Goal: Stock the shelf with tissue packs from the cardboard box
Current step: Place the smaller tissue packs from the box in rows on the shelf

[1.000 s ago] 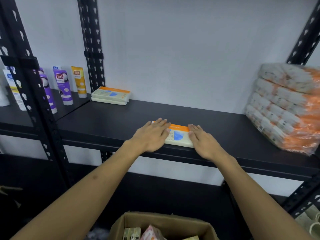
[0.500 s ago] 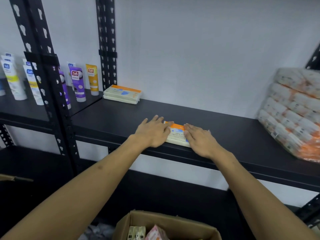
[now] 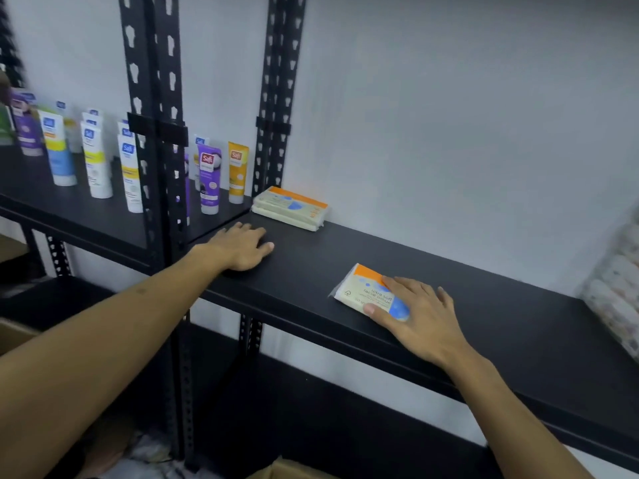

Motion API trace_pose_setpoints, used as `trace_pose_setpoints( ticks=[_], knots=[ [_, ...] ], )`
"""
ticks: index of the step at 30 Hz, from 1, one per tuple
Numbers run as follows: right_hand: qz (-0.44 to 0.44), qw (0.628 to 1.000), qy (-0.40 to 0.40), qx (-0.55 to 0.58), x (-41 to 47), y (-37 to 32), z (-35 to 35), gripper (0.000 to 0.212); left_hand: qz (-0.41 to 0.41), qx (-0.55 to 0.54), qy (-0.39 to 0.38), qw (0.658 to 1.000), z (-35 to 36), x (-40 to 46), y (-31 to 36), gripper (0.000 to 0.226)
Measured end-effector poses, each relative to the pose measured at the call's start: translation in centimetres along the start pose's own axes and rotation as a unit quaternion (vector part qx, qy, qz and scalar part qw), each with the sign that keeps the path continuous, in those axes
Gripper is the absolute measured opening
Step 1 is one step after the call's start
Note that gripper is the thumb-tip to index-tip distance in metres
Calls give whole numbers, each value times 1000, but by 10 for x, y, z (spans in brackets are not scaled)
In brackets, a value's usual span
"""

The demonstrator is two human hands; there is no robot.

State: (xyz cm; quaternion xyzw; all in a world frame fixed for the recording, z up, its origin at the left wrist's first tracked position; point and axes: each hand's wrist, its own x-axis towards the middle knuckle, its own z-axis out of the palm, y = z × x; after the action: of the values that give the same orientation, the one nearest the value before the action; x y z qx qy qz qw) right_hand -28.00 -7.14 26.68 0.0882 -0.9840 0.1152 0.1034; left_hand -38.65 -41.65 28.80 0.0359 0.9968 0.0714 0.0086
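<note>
A cream tissue pack (image 3: 363, 292) with an orange end lies flat near the front of the black shelf (image 3: 484, 326). My right hand (image 3: 420, 316) rests on the pack's right part, thumb at its front edge, fingers spread over the top. My left hand (image 3: 242, 248) lies flat on the bare shelf to the left, holding nothing. Behind it, two more tissue packs (image 3: 290, 209) are stacked at the back left corner against the wall. A corner of the cardboard box (image 3: 294, 470) shows at the bottom edge.
Black slotted uprights (image 3: 159, 160) divide this shelf from the left one, where several cosmetic tubes (image 3: 209, 178) stand. A large wrapped bundle of tissue packs (image 3: 615, 292) sits at the far right of the shelf. White wall behind.
My left hand left the pack and slid left across the shelf. My right hand stays on the pack, which has turned slightly. The view has swung left and down.
</note>
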Motion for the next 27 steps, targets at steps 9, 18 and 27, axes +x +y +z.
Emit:
trace_pose_setpoints(
  ticks=[9,18,27],
  knots=[
    [-12,998,-17,54,61,-27,20,91,-8,-29,2,1000,21,6,-15,79],
    [-29,973,59,221,133,-75,30,57,-19,-36,5,999,19,8,-13,85],
    [-20,946,183,267,204,-118,46,81,-37,-20,-4,999,18,26,-11,102]
  ],
)
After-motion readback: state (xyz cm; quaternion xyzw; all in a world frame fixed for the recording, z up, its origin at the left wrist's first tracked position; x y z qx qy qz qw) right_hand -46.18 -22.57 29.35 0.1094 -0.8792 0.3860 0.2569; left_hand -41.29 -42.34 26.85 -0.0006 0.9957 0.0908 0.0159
